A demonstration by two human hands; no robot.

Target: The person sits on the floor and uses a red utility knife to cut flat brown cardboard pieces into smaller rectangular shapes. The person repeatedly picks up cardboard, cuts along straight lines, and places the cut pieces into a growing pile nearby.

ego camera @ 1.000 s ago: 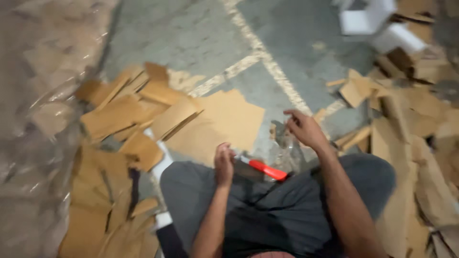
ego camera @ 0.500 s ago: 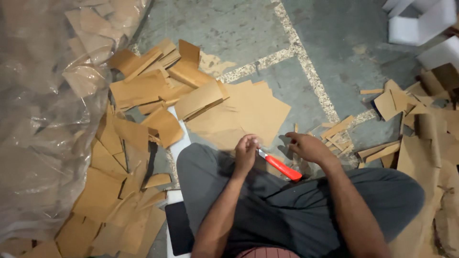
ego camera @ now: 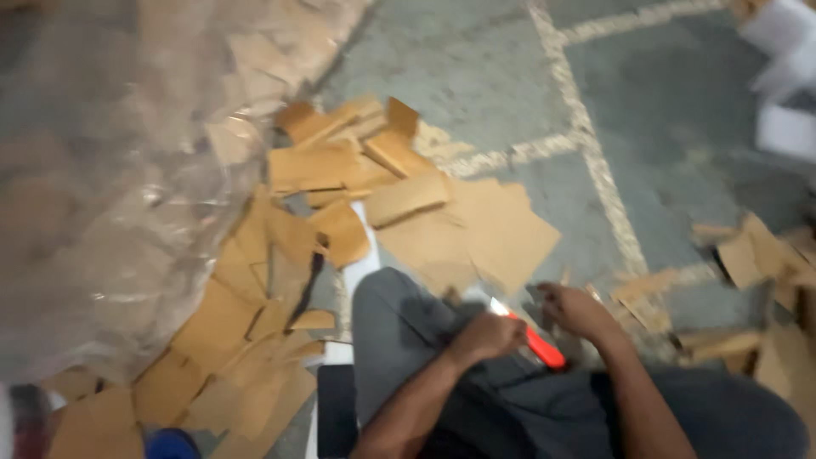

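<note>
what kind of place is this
Probably a warehouse or workshop floor: bare grey concrete floor with painted lines, brown cardboard scraps strewn about, and a big clear plastic bag of offcuts.

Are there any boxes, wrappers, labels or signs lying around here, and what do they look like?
Cardboard pieces: flat brown scraps, heaped on the floor ahead of the knees.
More cardboard scraps: brown, at the right edge.
Clear plastic sheeting: crinkled, bulging, on the left.
White boxes: blurred blocks, top right.
No label, sign or screen shows.

Brown cardboard pieces (ego camera: pixel 408 204) on grey floor (ego camera: pixel 476 76) with pale lines; red-orange cutter (ego camera: pixel 540 344); grey trousers (ego camera: pixel 399 331)
</note>
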